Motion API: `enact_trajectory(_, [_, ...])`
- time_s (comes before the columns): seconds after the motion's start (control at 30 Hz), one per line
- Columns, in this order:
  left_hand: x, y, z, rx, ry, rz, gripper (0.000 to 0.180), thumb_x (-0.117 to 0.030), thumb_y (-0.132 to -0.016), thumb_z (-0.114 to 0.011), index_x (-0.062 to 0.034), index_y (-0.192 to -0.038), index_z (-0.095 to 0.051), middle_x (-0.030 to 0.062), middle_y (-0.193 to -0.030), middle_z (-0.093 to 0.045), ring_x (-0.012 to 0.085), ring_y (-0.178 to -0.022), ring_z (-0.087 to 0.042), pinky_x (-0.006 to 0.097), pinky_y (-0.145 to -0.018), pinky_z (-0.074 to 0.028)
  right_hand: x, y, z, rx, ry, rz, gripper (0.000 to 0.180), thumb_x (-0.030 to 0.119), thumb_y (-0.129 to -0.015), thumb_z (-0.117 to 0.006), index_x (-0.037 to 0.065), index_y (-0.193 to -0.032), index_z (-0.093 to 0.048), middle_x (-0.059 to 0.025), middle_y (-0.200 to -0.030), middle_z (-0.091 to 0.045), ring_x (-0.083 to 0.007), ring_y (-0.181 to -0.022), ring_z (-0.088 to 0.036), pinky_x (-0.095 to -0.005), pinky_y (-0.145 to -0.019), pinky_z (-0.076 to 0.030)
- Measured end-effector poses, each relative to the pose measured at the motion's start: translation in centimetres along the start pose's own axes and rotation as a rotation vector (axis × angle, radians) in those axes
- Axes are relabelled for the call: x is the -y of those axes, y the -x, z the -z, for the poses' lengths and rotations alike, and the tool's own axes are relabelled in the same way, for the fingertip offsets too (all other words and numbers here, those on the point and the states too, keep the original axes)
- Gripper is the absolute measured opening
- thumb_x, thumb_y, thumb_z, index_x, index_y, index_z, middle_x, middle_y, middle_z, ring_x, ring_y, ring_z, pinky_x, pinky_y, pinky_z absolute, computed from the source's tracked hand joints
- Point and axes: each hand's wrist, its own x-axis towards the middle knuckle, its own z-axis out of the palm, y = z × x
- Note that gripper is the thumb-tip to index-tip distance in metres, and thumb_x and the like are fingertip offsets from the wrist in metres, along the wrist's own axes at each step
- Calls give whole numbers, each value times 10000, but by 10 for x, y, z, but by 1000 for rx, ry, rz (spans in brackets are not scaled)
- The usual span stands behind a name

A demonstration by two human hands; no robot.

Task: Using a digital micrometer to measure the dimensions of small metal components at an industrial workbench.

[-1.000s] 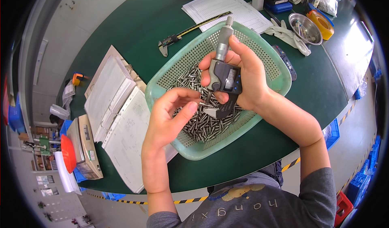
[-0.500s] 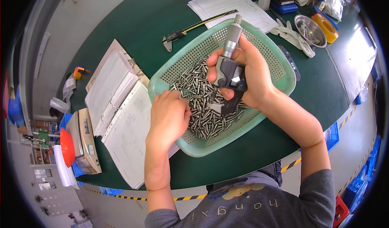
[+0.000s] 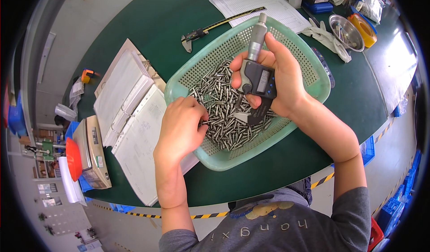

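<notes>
A digital micrometer (image 3: 259, 79) with a grey thimble and a dark body lies in my right hand (image 3: 289, 77), fingers wrapped round it. Its thimble points away from me, and its U-shaped frame hangs over the metal pins. My left hand (image 3: 180, 123) is at the near left side of a green perforated plastic basket (image 3: 215, 163), thumb and fingers curled together at the edge of the heap. Whatever those fingertips hold is too small to make out. Many small shiny metal pins (image 3: 228, 129) cover the basket's bottom.
Left of the basket lies an open ring binder (image 3: 141, 135), with a beige scale (image 3: 92, 151) beyond it. Behind are a caliper (image 3: 192, 38) and paper sheets (image 3: 255, 3). White gloves (image 3: 329, 41), a metal bowl (image 3: 347, 32) and a yellow tape roll (image 3: 363, 30) sit at the far right.
My left hand has turned slightly, so its thumb and fingertips show more. The micrometer has tilted a little in my right hand, and its display faces up more plainly.
</notes>
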Motion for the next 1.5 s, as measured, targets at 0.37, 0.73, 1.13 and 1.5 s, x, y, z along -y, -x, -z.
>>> enact_trajectory(0.37, [-8,-6,1,-32,-19,34,120,-26,-607,-627,-40,-724,-603,83,-736,-572,277,-766,-538,353,-687,-424,1,1,-2,18,14,-25,627,547,-872,-225,7,-871,-544,-123,-681,-579,-143,-424,-479,-223,-369,-391])
enact_trajectory(0.73, [-25,-8,0,-206,997,-25,114,20,-704,-606,-17,-805,-569,25,-782,-596,100,-770,-546,246,-730,-420,2,2,0,111,-19,16,592,428,-912,-175,-26,-861,-551,-131,-672,-587,-157,-437,-489,-251,-379,-399])
enact_trajectory(1.13, [-27,-11,-2,-243,1047,0,98,17,-717,-599,-9,-806,-567,27,-797,-590,102,-777,-541,245,-744,-423,-1,0,1,79,-53,59,591,527,-875,-259,5,-898,-536,-148,-712,-575,-152,-497,-511,-228,-372,-395])
enact_trajectory(1.5, [-26,-11,-3,-217,1160,25,115,2,-736,-606,2,-842,-560,40,-822,-590,113,-804,-555,261,-775,-437,2,3,-4,32,-7,47,595,537,-881,-286,6,-859,-555,-105,-663,-586,-135,-401,-462,-237,-385,-386])
